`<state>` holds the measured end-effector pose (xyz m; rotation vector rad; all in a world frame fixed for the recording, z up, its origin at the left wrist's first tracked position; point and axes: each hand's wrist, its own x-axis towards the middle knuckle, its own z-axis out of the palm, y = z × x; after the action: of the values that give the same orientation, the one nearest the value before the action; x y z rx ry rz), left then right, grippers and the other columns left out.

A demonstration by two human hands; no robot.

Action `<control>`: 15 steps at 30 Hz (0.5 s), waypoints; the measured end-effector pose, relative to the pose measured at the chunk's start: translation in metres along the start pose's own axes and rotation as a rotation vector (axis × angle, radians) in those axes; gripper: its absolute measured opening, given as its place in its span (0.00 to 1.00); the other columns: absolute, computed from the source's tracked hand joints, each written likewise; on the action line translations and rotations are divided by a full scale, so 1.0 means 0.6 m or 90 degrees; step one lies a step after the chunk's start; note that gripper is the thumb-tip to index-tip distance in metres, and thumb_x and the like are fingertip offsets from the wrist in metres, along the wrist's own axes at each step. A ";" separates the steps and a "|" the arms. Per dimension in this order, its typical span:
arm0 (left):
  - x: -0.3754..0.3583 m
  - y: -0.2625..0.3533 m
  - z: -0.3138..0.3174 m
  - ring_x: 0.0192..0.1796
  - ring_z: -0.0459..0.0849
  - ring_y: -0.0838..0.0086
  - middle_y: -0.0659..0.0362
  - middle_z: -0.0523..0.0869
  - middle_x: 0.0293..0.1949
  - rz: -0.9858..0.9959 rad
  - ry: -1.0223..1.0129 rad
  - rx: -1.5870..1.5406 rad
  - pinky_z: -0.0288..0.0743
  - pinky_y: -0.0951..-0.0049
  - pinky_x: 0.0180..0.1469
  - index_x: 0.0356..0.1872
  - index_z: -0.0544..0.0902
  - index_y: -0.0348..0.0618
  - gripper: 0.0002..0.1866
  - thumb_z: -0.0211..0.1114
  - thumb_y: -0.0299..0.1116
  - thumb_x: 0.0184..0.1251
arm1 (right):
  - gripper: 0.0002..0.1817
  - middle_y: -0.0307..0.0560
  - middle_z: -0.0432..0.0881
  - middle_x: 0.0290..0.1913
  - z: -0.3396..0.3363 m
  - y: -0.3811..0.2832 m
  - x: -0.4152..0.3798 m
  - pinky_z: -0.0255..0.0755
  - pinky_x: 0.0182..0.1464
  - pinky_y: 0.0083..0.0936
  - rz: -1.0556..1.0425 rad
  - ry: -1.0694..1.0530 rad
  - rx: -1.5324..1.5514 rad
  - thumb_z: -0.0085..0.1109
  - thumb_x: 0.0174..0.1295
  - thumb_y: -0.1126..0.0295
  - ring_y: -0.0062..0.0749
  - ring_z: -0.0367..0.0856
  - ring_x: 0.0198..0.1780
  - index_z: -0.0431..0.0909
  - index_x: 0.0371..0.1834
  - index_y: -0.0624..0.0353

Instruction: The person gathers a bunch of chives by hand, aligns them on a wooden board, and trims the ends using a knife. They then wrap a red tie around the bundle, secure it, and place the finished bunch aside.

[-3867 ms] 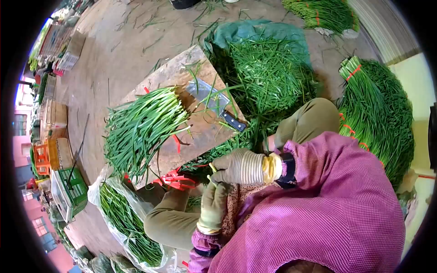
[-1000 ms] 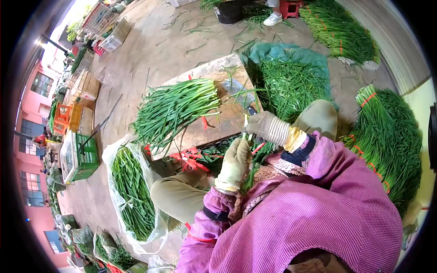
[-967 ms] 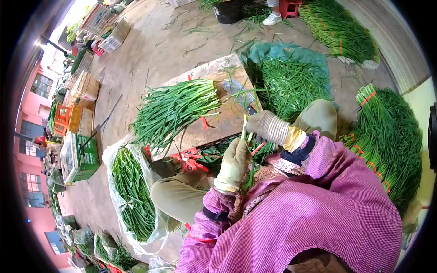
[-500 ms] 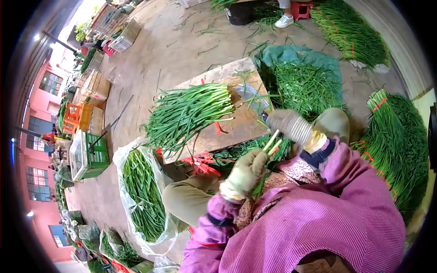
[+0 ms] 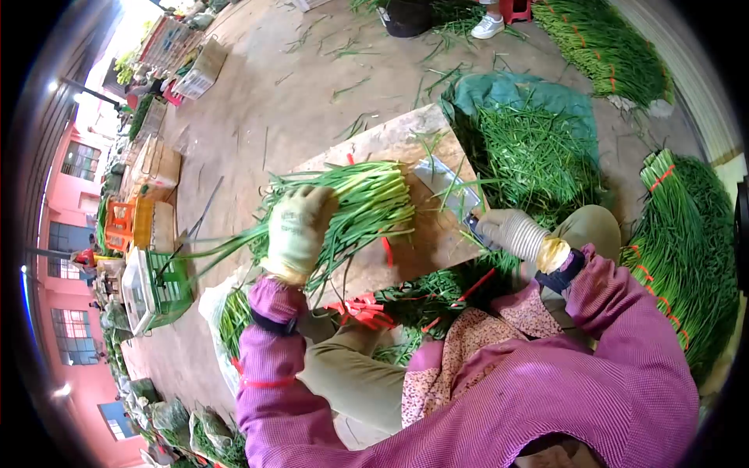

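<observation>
My left hand, in a pale work glove, is over the left part of a pile of garlic chives. Its fingers are curled on some chives, whose long leaves trail out to the left, blurred. The pile lies on a wooden board, pale stem ends toward the right. At the board's right edge my right hand, also gloved, is closed around the dark handle of a knife. The broad blade rests over the board with a few green strands across it. Red ties show beside the pile.
Loose green trimmings cover a teal sheet beyond the board. Tied chive bundles lie at the right, more at the back. A clear plastic bag of greens stands by my left knee. Another person's shoe shows behind.
My left hand has gone from in front of my lap up and left onto the pile, carrying chives with it. My right hand has drawn slightly right and down with the knife.
</observation>
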<state>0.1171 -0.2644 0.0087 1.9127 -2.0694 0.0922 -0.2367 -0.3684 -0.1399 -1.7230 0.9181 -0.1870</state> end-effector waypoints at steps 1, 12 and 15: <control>0.010 -0.024 0.050 0.43 0.81 0.51 0.52 0.84 0.37 -0.029 -0.023 -0.031 0.74 0.56 0.44 0.40 0.84 0.47 0.06 0.64 0.34 0.66 | 0.14 0.50 0.83 0.29 0.001 -0.005 0.000 0.78 0.36 0.35 -0.026 0.008 -0.060 0.50 0.71 0.60 0.42 0.84 0.31 0.78 0.39 0.59; 0.026 -0.122 0.283 0.70 0.68 0.52 0.52 0.75 0.66 0.071 -0.037 -0.087 0.59 0.50 0.72 0.46 0.81 0.46 0.12 0.65 0.39 0.65 | 0.14 0.53 0.83 0.32 0.015 -0.031 0.078 0.77 0.38 0.36 0.015 0.033 -0.260 0.55 0.70 0.59 0.46 0.83 0.33 0.80 0.41 0.59; 0.014 -0.117 0.269 0.72 0.65 0.50 0.48 0.69 0.69 0.088 -0.039 -0.072 0.52 0.44 0.74 0.62 0.72 0.41 0.34 0.68 0.52 0.60 | 0.14 0.57 0.84 0.35 0.030 -0.086 0.113 0.78 0.41 0.41 -0.023 0.132 -0.240 0.54 0.69 0.58 0.52 0.84 0.37 0.82 0.45 0.54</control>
<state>0.1548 -0.3215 -0.1535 1.7258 -2.1961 -0.0509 -0.1555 -0.3953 -0.1232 -2.0978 1.1290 -0.2312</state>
